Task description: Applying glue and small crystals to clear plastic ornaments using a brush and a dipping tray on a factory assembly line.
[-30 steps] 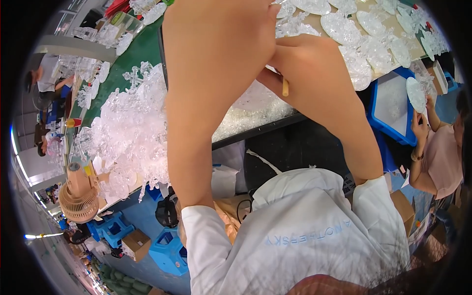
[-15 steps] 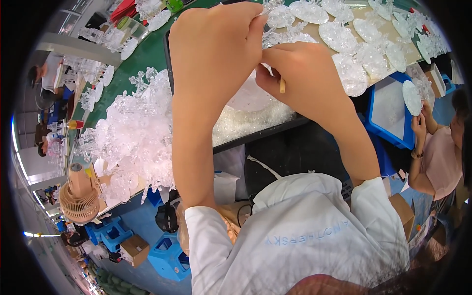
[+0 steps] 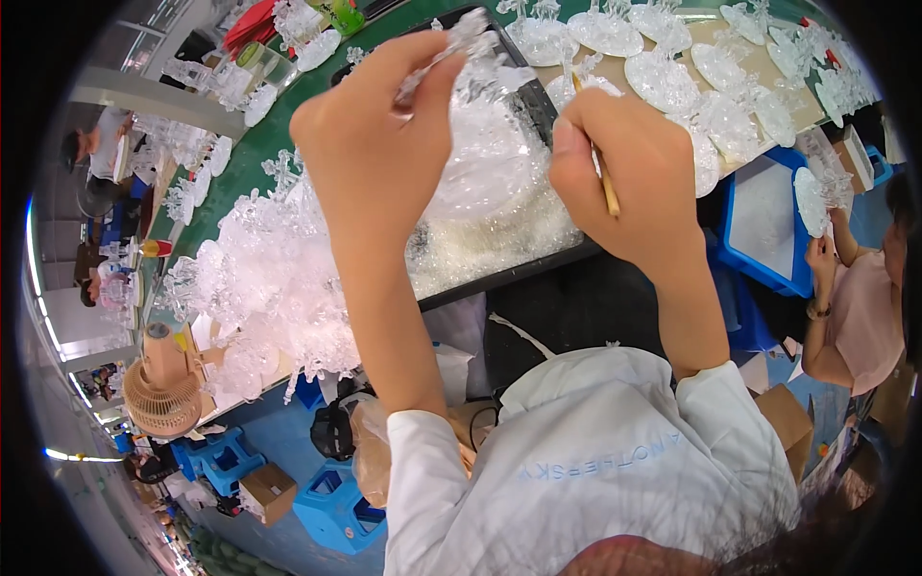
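Note:
My left hand (image 3: pixel 379 134) pinches a clear plastic figure (image 3: pixel 473 48) with small branching parts, holding it above the far side of a black tray (image 3: pixel 509 273). My right hand (image 3: pixel 639 163) is closed round a thin wooden-handled stick (image 3: pixel 609 190), whose pale end sticks out below the fingers. Its other end rises past the knuckles, and I cannot make out the tip. Sparkling white granules (image 3: pixel 509 235) cover the tray's bottom. Among them, between my hands, lies a round translucent disc or dish (image 3: pixel 492 168). The left forearm hides part of the tray's left side.
A big heap of clear plastic pieces (image 3: pixel 279 288) lies left of the tray. Several finished-looking clear ornaments on round bases (image 3: pixel 663 77) stand beyond, on the right. A blue bin (image 3: pixel 764 226) and a co-worker (image 3: pixel 860 298) holding an ornament are at right. A fan (image 3: pixel 161 389) stands left.
My hands have moved apart: the left to the left, the right to the right and slightly down. The clear figure and the round disc now show between them.

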The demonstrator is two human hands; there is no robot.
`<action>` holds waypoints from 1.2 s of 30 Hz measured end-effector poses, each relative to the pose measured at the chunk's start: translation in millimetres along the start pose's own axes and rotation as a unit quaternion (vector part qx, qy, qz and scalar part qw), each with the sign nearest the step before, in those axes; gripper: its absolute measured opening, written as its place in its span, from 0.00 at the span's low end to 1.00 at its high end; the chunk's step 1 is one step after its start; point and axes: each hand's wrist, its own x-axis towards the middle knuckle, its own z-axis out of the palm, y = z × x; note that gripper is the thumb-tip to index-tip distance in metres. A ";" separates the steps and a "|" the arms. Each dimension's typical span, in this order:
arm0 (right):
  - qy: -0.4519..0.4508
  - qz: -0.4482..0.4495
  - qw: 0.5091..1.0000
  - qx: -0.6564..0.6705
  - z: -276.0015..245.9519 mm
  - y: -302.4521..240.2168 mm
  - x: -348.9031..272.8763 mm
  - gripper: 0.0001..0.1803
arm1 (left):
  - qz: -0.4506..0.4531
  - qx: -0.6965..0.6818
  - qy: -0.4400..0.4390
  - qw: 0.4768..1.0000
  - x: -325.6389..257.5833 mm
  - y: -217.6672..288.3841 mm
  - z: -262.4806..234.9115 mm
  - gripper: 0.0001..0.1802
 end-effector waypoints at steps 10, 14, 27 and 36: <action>0.098 0.140 0.976 0.133 47.8 -6.1 -26.1 0.08 | -0.187 -0.037 0.200 0.961 -23.1 -18.8 -4.1 0.08; 0.132 0.064 0.978 0.148 56.6 9.4 -41.2 0.02 | -0.167 -0.003 0.209 0.964 -32.5 -18.2 -2.4 0.08; 0.153 -0.011 0.924 0.349 38.9 4.8 -66.6 0.04 | -0.245 0.085 0.277 0.925 -24.0 -9.2 -5.7 0.14; 0.037 -0.053 0.914 0.401 44.6 8.9 -56.1 0.12 | -0.253 0.090 0.300 0.915 -22.8 -3.5 -1.6 0.17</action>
